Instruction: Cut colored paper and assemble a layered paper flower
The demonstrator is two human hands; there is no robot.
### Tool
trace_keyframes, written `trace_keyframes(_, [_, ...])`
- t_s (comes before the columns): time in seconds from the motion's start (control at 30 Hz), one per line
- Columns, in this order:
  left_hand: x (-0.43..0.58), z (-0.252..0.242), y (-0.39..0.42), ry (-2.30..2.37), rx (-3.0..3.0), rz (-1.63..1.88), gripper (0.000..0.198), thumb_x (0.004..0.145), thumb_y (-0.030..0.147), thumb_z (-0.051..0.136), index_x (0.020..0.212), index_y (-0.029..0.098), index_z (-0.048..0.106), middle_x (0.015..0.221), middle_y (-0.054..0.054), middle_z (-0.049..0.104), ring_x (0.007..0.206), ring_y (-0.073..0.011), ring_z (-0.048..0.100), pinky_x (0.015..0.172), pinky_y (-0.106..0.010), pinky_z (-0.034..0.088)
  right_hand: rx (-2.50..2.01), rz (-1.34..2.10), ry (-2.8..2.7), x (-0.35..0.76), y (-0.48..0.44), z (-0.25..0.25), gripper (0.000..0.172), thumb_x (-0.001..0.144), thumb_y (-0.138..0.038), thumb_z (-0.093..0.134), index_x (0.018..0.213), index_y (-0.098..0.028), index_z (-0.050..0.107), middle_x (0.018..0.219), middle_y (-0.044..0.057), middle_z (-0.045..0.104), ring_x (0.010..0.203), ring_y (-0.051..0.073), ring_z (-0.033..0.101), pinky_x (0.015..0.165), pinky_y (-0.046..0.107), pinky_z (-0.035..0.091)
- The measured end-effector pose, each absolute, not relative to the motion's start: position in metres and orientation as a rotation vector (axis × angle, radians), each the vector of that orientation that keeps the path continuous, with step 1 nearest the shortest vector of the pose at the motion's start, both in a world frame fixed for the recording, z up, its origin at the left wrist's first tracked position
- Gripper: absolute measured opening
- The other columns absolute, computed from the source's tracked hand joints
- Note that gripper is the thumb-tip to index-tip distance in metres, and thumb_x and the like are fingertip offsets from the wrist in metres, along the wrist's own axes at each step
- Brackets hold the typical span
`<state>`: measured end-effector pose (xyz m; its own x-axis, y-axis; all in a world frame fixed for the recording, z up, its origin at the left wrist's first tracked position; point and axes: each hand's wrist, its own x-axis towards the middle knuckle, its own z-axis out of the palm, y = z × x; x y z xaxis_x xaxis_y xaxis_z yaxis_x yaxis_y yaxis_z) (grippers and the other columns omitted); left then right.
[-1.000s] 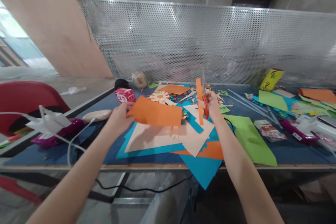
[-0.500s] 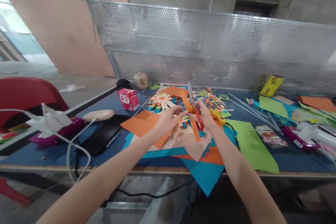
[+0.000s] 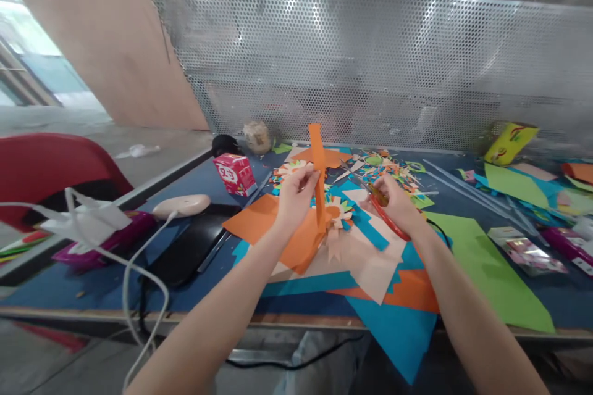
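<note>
My left hand (image 3: 295, 196) pinches a long orange paper strip (image 3: 317, 166) and holds it upright above the table. Below it an orange sheet (image 3: 273, 225) lies on peach and blue papers. My right hand (image 3: 393, 205) is closed around red-handled scissors (image 3: 386, 217), whose blades point up and left over the paper scraps. A cut-out paper flower (image 3: 337, 208) lies between the two hands.
A red carton (image 3: 235, 174) stands at the back left, beside a black tablet (image 3: 183, 250) and a white mouse-like device (image 3: 182, 205). A white cable (image 3: 134, 271) hangs off the front edge. Green sheets (image 3: 491, 265) and packets (image 3: 523, 253) lie right. A perforated metal screen (image 3: 370, 62) backs the table.
The left hand let go of the large orange sheet, which now lies on the table, and took the orange strip from the right hand. The right hand lowered the scissors.
</note>
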<state>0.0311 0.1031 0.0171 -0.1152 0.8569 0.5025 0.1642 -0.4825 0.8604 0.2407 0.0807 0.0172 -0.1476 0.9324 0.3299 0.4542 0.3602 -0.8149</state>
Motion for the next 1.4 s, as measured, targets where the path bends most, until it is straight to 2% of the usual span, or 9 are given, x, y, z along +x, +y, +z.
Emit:
trace_keyframes(0.33, [0.032,0.019,0.091,1.298,1.982,1.531,0.020,0.082,0.028,0.047,0.083,0.018,0.064,0.085,-0.005,0.065,0.078,-0.0142,0.058,0.061,-0.022,0.043,-1.266,0.725,-1.858,0.234,0.072,0.019,0.043,0.061,-0.039,0.071,0.079,-0.024,0.034,0.068,-0.004,0.053,0.063,0.016,0.054,0.061,0.031,0.044])
trace_keyframes(0.47, [0.033,0.016,0.091,1.288,1.931,1.551,0.018,0.080,0.029,0.052,0.093,0.018,0.059,0.076,-0.002,0.064,0.067,-0.0113,0.057,0.057,-0.021,0.041,-1.275,0.711,-1.882,0.233,0.070,0.020,0.041,0.062,-0.037,0.070,0.079,-0.024,0.036,0.069,-0.003,0.054,0.064,0.016,0.054,0.060,0.031,0.044])
trace_keyframes(0.63, [0.033,0.015,0.090,1.191,1.873,1.659,0.012,0.079,0.029,0.054,0.083,0.018,0.059,0.079,-0.003,0.065,0.073,-0.0119,0.060,0.059,-0.021,0.043,-1.300,0.741,-1.883,0.232,0.069,0.022,0.039,0.063,-0.036,0.069,0.079,-0.024,0.036,0.071,-0.004,0.053,0.066,0.014,0.053,0.063,0.029,0.043])
trace_keyframes(0.77, [0.034,0.015,0.088,1.158,1.834,1.721,0.012,0.079,0.028,0.055,0.083,0.018,0.060,0.079,-0.002,0.065,0.071,-0.0114,0.060,0.056,-0.021,0.044,-1.320,0.722,-1.881,0.229,0.067,0.023,0.038,0.063,-0.038,0.069,0.077,-0.023,0.037,0.071,-0.003,0.053,0.067,0.014,0.051,0.063,0.029,0.041])
trace_keyframes(1.4, [0.040,0.011,0.085,1.095,1.720,1.827,0.014,0.078,0.030,0.057,0.083,0.017,0.056,0.076,-0.002,0.060,0.067,-0.0093,0.058,0.053,-0.019,0.044,-1.206,0.749,-1.887,0.225,0.067,0.017,0.036,0.065,-0.040,0.068,0.077,-0.023,0.039,0.061,-0.006,0.044,0.055,0.011,0.046,0.049,0.024,0.036])
